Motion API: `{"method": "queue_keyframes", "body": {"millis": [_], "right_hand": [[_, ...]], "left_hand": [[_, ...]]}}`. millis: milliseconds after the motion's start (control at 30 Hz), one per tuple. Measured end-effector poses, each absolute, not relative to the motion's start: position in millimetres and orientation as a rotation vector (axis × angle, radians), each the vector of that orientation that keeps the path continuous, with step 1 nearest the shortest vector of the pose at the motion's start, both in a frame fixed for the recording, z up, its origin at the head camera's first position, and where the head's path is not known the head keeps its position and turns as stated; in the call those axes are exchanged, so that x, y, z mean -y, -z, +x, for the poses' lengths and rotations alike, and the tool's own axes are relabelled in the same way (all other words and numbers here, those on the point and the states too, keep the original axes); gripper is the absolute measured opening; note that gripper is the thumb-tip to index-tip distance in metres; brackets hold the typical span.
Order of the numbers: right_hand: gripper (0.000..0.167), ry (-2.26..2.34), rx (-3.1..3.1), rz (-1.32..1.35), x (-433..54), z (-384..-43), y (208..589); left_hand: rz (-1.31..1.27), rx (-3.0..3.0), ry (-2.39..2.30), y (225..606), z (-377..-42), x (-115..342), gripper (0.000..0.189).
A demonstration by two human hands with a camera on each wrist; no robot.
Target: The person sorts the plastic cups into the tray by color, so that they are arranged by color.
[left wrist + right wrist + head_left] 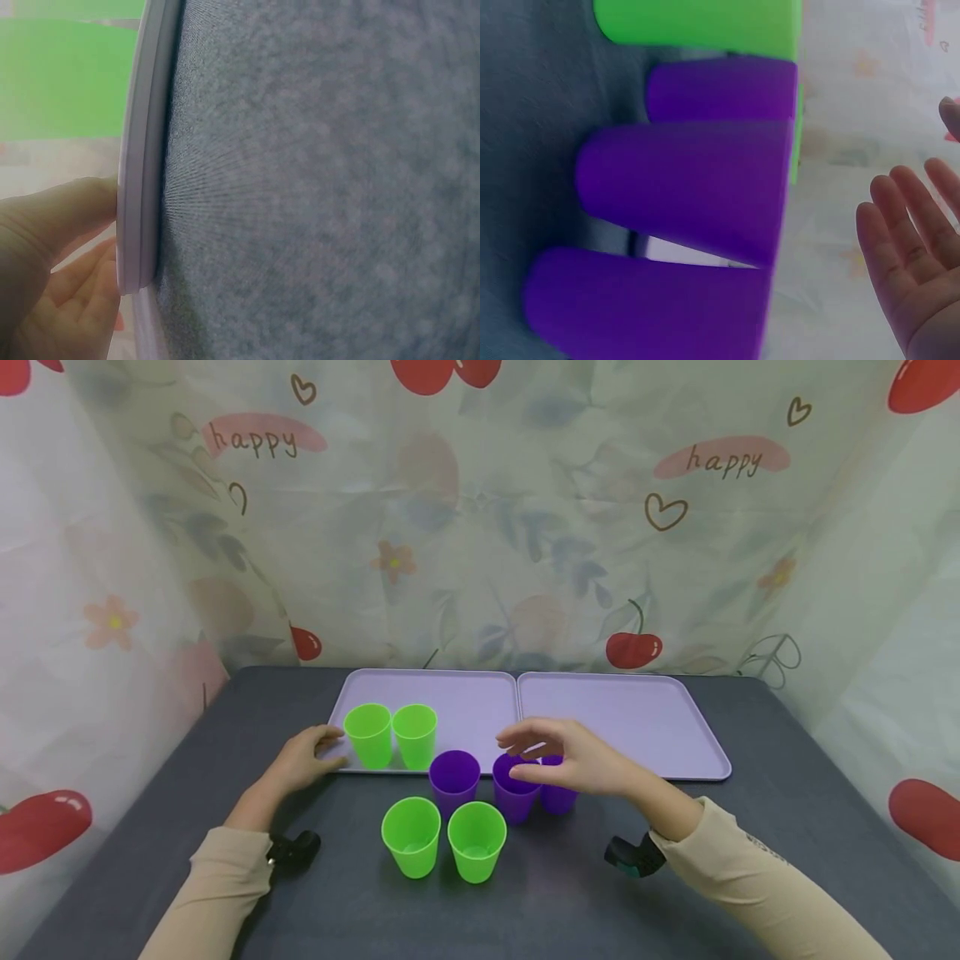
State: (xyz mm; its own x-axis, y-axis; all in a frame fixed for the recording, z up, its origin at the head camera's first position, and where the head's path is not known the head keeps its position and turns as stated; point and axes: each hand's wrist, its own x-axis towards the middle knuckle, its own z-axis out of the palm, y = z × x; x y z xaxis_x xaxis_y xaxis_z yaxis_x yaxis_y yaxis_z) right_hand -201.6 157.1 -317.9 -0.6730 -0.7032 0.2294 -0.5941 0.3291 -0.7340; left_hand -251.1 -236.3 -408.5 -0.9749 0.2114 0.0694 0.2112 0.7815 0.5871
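Two green cups (369, 742) stand upright on the left lilac tray (472, 702), near its front left corner. My left hand (303, 762) is at that corner, its thumb and fingers loosely bent at the tray's edge beside the cups. Over the purple cups (454, 785) hovers my right hand (566, 758), fingers extended and thumb apart, holding nothing. It partly covers two of the three purple cups in the head view; the right wrist view has it above their rims. Two more green cups (411, 839) stand upright on the dark table, closer to me.
A second lilac tray (615, 722) lies right beside the first, with nothing on it. Printed cloth (480, 568) hangs behind the dark table (540, 893) and along both sides. A thin cable (772, 656) hangs at the back right.
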Motion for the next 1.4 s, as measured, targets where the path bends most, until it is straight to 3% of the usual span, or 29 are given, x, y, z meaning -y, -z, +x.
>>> {"method": "queue_keyframes", "body": {"millis": [433, 1400], "right_hand": [[0.04, 1.355, -2.423, -1.171, -162, -173, 344], [0.053, 1.33, -2.392, -1.261, -134, -161, 376]], "left_hand": [[0.348, -2.959, -0.972, 407, -252, 235, 0.045], [0.351, -2.963, -0.994, 408, -251, 235, 0.044]]}}
